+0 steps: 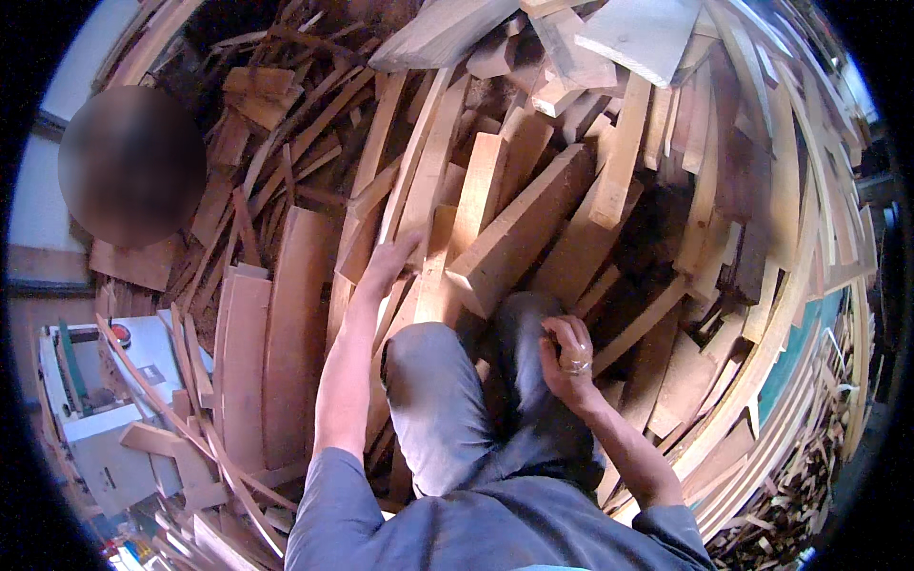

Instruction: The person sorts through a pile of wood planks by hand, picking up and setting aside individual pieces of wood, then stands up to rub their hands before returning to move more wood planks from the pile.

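Observation:
My left hand reaches forward over the wood pile. Its fingers and thumb are apart, and it lies against the edge of a long thin wooden strip. Just right of it stands a pale squared wooden beam. A thicker beam slants beside that one, its cut end toward me. My right hand hovers by my right knee, fingers loosely bent and apart, with nothing visible in them. Something shiny and pale shows on the back of that hand. A slanting board is the wood nearest to it.
Wide reddish boards stand at the left. Beyond them is a white machine with a red button. Offcuts and a pale slab lie on top at the far side. Long planks curve along the right. A blurred round patch covers the upper left.

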Available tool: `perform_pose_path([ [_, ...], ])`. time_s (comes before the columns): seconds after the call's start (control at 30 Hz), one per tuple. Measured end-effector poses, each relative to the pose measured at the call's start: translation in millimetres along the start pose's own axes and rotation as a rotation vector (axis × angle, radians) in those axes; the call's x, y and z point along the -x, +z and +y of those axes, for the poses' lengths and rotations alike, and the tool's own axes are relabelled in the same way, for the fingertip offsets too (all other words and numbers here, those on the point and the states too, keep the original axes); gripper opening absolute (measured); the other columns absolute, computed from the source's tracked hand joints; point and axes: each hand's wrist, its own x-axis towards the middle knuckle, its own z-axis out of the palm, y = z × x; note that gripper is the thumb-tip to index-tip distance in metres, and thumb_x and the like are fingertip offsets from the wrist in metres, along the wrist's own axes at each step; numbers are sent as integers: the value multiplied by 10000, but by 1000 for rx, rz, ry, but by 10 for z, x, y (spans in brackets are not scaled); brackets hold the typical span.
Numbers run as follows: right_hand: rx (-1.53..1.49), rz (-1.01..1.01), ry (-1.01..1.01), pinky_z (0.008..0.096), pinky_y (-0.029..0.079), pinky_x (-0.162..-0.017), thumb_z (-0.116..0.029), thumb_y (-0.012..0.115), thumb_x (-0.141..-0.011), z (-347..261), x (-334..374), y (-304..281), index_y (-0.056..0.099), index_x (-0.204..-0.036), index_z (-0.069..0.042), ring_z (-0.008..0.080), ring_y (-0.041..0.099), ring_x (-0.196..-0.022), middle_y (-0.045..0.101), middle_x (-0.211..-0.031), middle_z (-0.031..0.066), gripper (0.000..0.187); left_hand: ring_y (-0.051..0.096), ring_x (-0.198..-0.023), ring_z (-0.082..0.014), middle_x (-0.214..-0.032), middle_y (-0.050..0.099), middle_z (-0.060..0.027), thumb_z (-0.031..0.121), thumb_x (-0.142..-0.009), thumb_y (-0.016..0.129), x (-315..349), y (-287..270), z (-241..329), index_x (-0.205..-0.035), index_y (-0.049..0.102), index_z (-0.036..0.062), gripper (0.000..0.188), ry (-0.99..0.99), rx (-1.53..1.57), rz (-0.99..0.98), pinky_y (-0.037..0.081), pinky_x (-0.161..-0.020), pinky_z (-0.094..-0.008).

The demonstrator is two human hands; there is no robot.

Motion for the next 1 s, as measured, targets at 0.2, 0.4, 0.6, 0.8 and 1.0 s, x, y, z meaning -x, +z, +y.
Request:
perform_pose_path([
  [0.2, -12, -11, 3, 507, 506, -896, -1, 705, -795, -6, 55, -84, 646, -1166, -61, 425, 611, -1033, 667, -1080, 198, 381, 577, -691, -129, -795, 636, -27, 527, -954, 674, 1217, -258, -297, -1054, 725, 23, 516, 37, -109, 47, 452, -592, -335],
  [0.4, -70, -55, 5, 499, 493, -904, -10, 687, -825, -50, -52, -159, 654, -1158, -42, 419, 611, -1014, 674, -1100, 197, 337, 620, -921, -95, -1062, 699, -19, 320, -932, 761, 3042, -991, -437, -1239, 687, -39, 478, -96, -129, 107, 523, -808, -291],
  [0.6, -128, -155, 47, 452, 502, -902, 7, 664, -878, -95, -55, -133, 638, -1196, -43, 381, 598, -1037, 645, -1124, 181, 322, 670, -874, -303, -961, 684, -173, 101, -754, 828, 4742, -2401, -1182, -1257, 631, -22, 554, -473, -977, 363, 556, -820, -433],
  [0.8, -157, -188, 78, 435, 496, -921, -11, 648, -905, -60, 20, -110, 635, -1188, -39, 352, 586, -1040, 627, -1113, 170, 285, 497, -1389, -405, -1453, 561, -255, 305, -841, 768, 3483, -1660, -846, -1388, 564, -40, 678, -192, -893, 626, 385, -1175, -474],
  [1.0, -44, -167, 41, 474, 487, -940, -12, 630, -912, -51, 4, -159, 626, -1204, -30, 367, 585, -1052, 643, -1132, 180, 292, 579, -1304, -381, -1392, 617, -235, 372, -825, 800, 1614, -1225, -1516, -1354, 592, -5, 682, -92, -778, 207, 442, -1119, -439],
])
